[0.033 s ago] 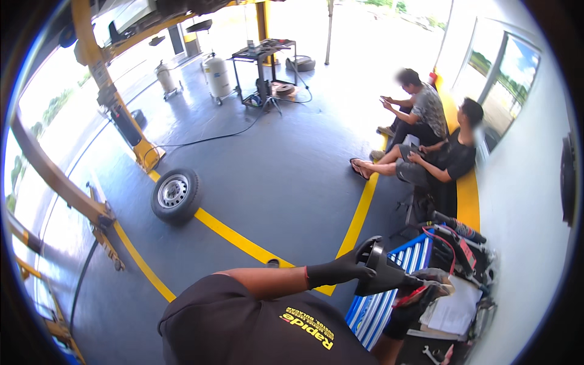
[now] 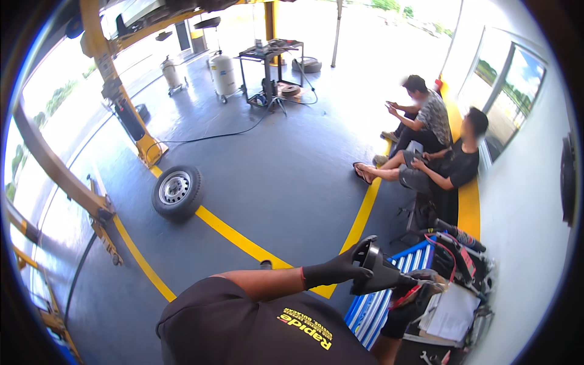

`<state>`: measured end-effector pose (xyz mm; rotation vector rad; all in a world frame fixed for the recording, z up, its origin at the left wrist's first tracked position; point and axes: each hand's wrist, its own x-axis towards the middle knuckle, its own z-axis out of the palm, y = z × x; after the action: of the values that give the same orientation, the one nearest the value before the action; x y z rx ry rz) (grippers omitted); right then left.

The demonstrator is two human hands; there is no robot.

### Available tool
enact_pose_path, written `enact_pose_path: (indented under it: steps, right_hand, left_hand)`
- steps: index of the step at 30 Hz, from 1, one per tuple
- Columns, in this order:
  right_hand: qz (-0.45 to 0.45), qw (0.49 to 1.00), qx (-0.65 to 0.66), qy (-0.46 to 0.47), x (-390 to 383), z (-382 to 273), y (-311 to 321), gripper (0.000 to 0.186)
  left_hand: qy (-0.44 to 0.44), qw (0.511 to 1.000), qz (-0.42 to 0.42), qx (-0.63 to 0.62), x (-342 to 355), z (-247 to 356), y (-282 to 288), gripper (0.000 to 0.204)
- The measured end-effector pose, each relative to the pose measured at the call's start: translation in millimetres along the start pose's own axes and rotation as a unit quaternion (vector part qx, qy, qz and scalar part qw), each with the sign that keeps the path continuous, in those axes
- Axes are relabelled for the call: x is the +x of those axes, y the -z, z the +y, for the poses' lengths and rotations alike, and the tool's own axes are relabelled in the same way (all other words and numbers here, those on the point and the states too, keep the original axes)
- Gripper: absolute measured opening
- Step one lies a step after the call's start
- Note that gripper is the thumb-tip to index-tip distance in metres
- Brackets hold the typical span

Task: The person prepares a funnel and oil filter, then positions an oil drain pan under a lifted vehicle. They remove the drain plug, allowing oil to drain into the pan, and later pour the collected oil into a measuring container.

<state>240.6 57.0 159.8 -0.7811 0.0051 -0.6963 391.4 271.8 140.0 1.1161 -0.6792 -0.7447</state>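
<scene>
In front of me, over a blue and silver tool chest (image 2: 370, 311), I hold a black funnel-shaped part (image 2: 383, 277). My left hand (image 2: 340, 269), in a black glove, grips the wide, ringed end, its fingers curled round the rim. Close to the narrow end, my right hand (image 2: 406, 313), also gloved in black, is closed round a crumpled tan and red cloth-like thing (image 2: 433, 285). That bundle touches or covers the narrow tip; its exact kind is unclear. Part of the right hand's fingers is hidden behind it.
Papers (image 2: 453, 311), a wrench (image 2: 429, 358) and a black cylindrical tool (image 2: 462, 236) lie on the chest top at right. Two people (image 2: 447, 167) sit along the wall. A wheel (image 2: 176, 193) lies on the floor near a yellow lift post (image 2: 125, 103); a hose crosses behind.
The view has shifted slightly, so the scene sits a little differently. Both hands keep their hold on the funnel-shaped part and the cloth-like bundle.
</scene>
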Motion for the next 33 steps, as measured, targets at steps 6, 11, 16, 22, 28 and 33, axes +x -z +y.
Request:
enact_pose_path:
  steps: [6, 11, 16, 22, 28, 33]
  right_hand:
    - [0.015, 0.975, 0.099, -0.199, 30, 185, -128, 0.021]
    - [-0.009, 0.948, 0.09, -0.306, 59, 340, -234, 0.028]
    - [-0.056, 0.92, 0.134, -0.365, 93, 475, -334, 0.028]
    - [-0.124, 0.855, 0.204, -0.461, 110, 612, -477, 0.032]
    - [-0.18, 0.752, 0.265, -0.575, 163, 766, -566, 0.038]
    - [-0.173, 0.781, 0.045, -0.598, 247, 923, -646, 0.039]
  left_hand:
    - [-0.07, 0.974, 0.215, 0.034, -99, 53, 182, 0.088]
    - [-0.033, 0.888, 0.376, -0.263, -191, 75, 352, 0.05]
    - [0.023, 0.928, 0.372, 0.03, -253, 91, 451, 0.064]
    - [-0.142, 0.913, 0.302, 0.233, -218, 167, 561, 0.072]
    - [-0.29, 0.817, 0.153, -0.474, -182, 221, 720, 0.064]
    - [-0.302, 0.796, 0.307, -0.426, -161, 233, 887, 0.059]
